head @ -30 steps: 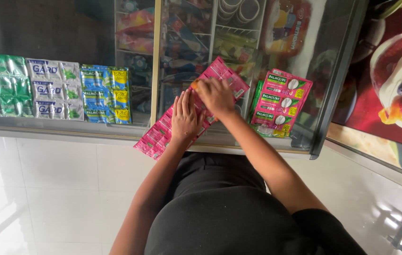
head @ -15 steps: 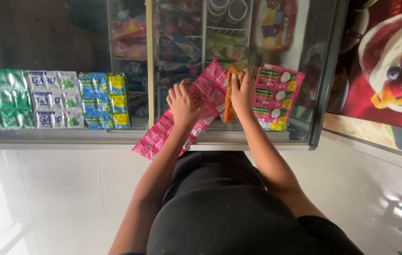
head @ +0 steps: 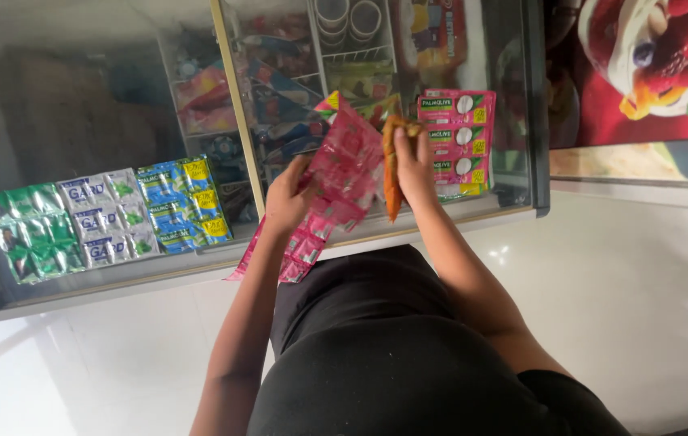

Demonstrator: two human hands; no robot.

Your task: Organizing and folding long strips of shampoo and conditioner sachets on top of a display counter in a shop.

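My left hand (head: 286,199) grips a long pink strip of sachets (head: 342,171), lifted off the glass top of the freezer (head: 117,97) so it bends and hangs over the front edge. My right hand (head: 413,161) holds an orange strip of sachets (head: 391,178) upright, right beside the pink strip. Both hands are over the right half of the glass lid.
On the glass lie a green sachet sheet (head: 29,238), a white and blue sheet (head: 105,216), a blue and yellow sheet (head: 182,206) and a pink and green sheet (head: 458,137). A metal divider bar (head: 237,113) crosses the lid. A red poster (head: 651,73) stands at right.
The pink strip lay flat under both hands; now my left hand has raised and folded it. My right hand has picked up the orange strip from beneath it.
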